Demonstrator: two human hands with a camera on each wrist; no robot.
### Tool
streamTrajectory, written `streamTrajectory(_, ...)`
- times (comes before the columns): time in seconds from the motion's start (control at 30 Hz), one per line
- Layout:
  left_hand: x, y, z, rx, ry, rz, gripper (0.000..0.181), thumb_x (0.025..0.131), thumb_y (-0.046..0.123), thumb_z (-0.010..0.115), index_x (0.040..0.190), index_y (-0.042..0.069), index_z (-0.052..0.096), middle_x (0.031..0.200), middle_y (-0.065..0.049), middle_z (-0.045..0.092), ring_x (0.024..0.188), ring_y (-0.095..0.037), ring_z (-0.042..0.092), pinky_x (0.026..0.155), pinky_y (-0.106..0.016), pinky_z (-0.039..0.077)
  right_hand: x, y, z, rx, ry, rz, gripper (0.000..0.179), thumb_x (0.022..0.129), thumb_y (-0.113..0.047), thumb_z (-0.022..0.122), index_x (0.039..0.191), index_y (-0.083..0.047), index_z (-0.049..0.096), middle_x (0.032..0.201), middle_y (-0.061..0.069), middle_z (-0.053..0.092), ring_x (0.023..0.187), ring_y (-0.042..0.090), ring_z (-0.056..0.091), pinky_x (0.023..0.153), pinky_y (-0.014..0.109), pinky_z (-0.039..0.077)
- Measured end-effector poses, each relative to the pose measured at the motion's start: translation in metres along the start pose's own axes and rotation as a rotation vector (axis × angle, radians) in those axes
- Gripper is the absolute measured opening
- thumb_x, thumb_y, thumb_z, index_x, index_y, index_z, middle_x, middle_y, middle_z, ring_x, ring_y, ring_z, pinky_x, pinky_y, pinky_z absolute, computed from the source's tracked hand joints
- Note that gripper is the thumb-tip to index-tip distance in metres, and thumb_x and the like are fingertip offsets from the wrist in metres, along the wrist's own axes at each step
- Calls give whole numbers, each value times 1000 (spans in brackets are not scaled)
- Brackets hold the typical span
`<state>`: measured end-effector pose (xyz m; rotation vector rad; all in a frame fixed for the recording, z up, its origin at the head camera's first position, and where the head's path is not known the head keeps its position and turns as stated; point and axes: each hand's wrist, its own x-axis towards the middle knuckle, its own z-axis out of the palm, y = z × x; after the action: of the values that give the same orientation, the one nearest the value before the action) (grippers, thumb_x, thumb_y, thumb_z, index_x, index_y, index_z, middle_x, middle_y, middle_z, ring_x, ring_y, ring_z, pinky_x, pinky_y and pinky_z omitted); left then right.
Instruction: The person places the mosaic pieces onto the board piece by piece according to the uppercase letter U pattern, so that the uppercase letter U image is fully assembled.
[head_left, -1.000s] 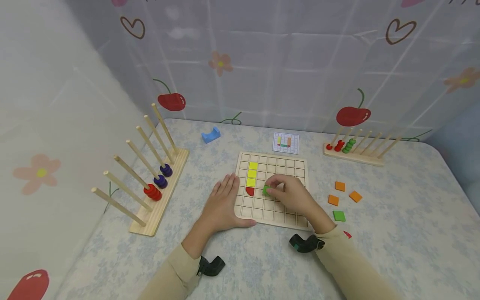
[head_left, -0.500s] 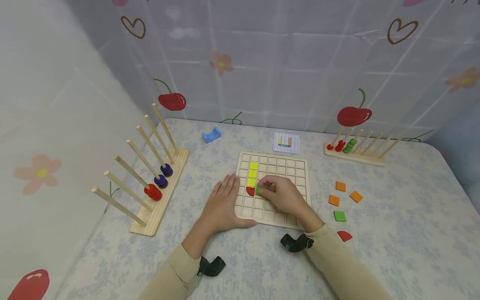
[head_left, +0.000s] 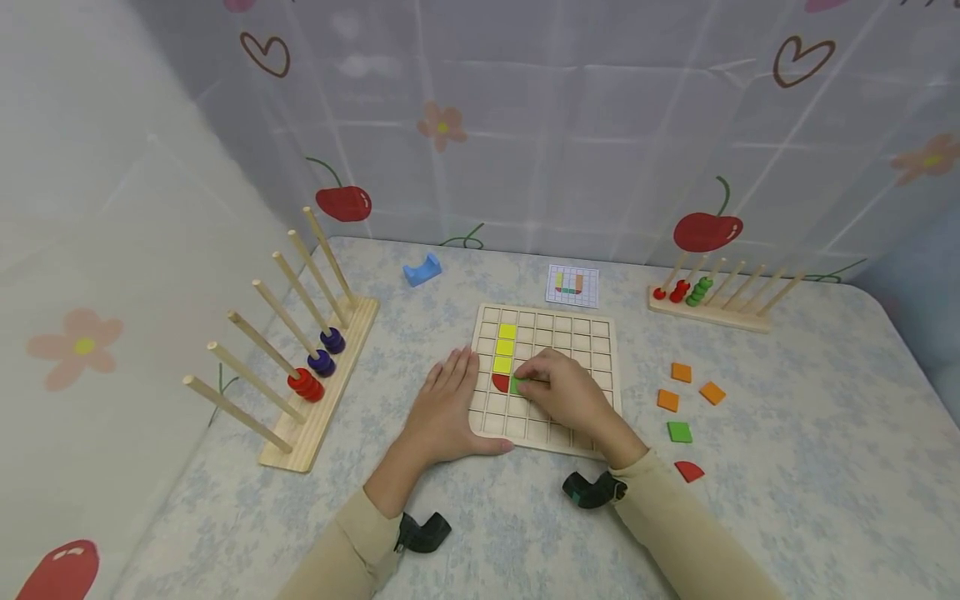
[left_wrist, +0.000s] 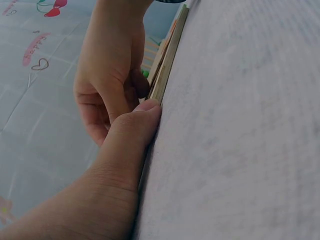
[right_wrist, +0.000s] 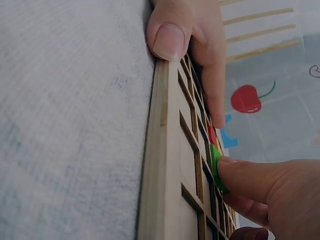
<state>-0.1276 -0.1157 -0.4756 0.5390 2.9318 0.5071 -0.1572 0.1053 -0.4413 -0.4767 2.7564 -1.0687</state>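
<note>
A wooden grid board (head_left: 564, 436) lies mid-table, with a column of yellow square tiles (head_left: 505, 348) and a red quarter-circle tile (head_left: 500, 383) set in its cells. My right hand (head_left: 567, 392) pinches a green square tile (right_wrist: 216, 167) at the cell just right of the red piece. In the right wrist view its thumb lies on the tile, which is slightly tilted; the other fingers partly hide it. At the board's left edge my left hand (head_left: 444, 412) rests with straight fingers, its thumb (left_wrist: 137, 120) along the near edge.
Right of the board lie several orange square tiles (head_left: 667, 401), a green square tile (head_left: 679, 432) and a red quarter-circle tile (head_left: 689, 472). A pattern card (head_left: 572, 287) and a blue arch block (head_left: 423, 271) sit behind. Peg racks with rings stand left (head_left: 345, 367) and right (head_left: 731, 317).
My right hand has moved left with the green tile, from a cell's distance away to beside the red piece, and lowered it there. My left hand has stayed put.
</note>
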Motion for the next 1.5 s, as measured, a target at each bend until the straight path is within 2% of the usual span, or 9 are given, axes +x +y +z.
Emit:
streamTrajectory(0.23, -1, 1, 0, 4, 10, 4, 141, 62, 93, 58, 160, 8, 4, 169, -7, 1, 157, -20, -3, 127, -44, 7, -7, -1, -2, -67, -29, -30, 20, 92, -22, 71, 111, -18, 77, 103, -6, 62, 84, 9, 57, 72, 27, 48)
streamTrajectory(0.33, -2, 1, 1, 4, 18, 7, 140, 62, 93, 58, 160, 7, 5, 169, -8, 2, 157, -22, -1, 127, -45, 8, -12, -1, -6, -65, -17, -54, 22, 93, -22, 71, 114, -20, 76, 105, -6, 64, 87, 10, 58, 76, 30, 49)
streamTrajectory(0.47, -1, 2, 1, 3, 16, 1, 141, 61, 93, 58, 160, 8, 5, 169, -8, 2, 157, -21, -2, 127, -45, 8, -22, 3, -17, -18, 6, -74, 24, 93, -24, 71, 116, -22, 73, 106, -8, 68, 90, 11, 59, 81, 33, 51)
streamTrajectory(0.6, -1, 2, 2, 2, 13, -6, 141, 61, 92, 58, 160, 9, 4, 169, -6, 1, 157, -20, -2, 127, -44, 7, -34, 12, -33, 10, 5, -106, 22, 93, -23, 71, 114, -21, 73, 105, -6, 69, 82, 12, 55, 72, 27, 49)
streamTrajectory(0.73, -1, 1, 2, -3, 13, -4, 141, 61, 91, 60, 160, 9, 3, 169, -6, 1, 157, -20, -2, 127, -44, 7, -48, 26, -50, -6, 20, -134, 21, 92, -21, 72, 113, -18, 73, 105, -4, 69, 77, 11, 51, 65, 23, 45)
streamTrajectory(1.03, -3, 1, -1, -16, 26, 7, 139, 62, 89, 62, 160, 7, 6, 169, -7, 3, 157, -22, 0, 127, -45, 8, -88, 64, -87, -89, 106, -78, 22, 89, -18, 75, 111, -17, 73, 99, -5, 67, 66, 8, 43, 56, 22, 40)
streamTrajectory(1.27, -2, 2, -2, -3, 17, 3, 140, 62, 90, 61, 160, 7, 6, 169, -6, 2, 157, -21, 0, 127, -44, 7, -116, 93, -101, -141, 205, -77, 20, 85, -13, 78, 105, -18, 74, 97, -5, 67, 63, 4, 38, 53, 21, 35)
streamTrajectory(1.37, -1, 2, -2, 3, 13, 1, 140, 61, 90, 60, 160, 7, 6, 169, -6, 1, 157, -21, -1, 127, -44, 7, -124, 99, -105, -138, 218, -42, 19, 86, -14, 78, 104, -18, 74, 95, -5, 65, 61, 5, 38, 52, 21, 35)
streamTrajectory(1.5, -1, 2, -2, 11, 12, 0, 140, 62, 90, 60, 160, 8, 5, 169, -6, 1, 157, -21, -1, 127, -45, 7, -130, 104, -108, -145, 193, 33, 20, 89, -20, 75, 108, -16, 74, 97, -4, 63, 63, 6, 38, 53, 22, 35)
